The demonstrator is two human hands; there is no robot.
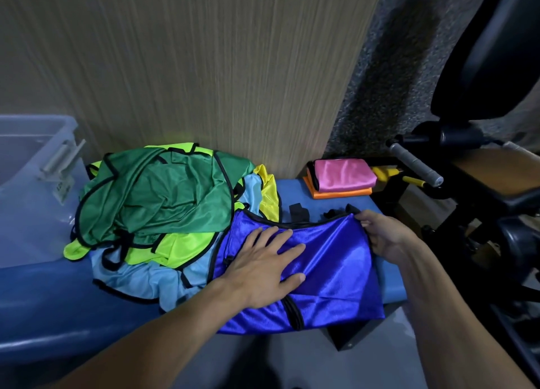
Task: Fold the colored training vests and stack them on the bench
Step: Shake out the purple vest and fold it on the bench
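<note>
blue bench (295, 185) | left hand (263, 267) flat on blue vest (336, 260) | right hand (382, 233) pinches its edge

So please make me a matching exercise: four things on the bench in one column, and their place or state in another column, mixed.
Things:
1. blue vest
2. pink vest
3. green vest
4. orange vest

Place or state:
a. top of the unfolded heap
b. folded, lying on the orange one
c. bottom of the folded stack
d. under the flat left hand

Pairs: 1-d, 2-b, 3-a, 4-c
</note>
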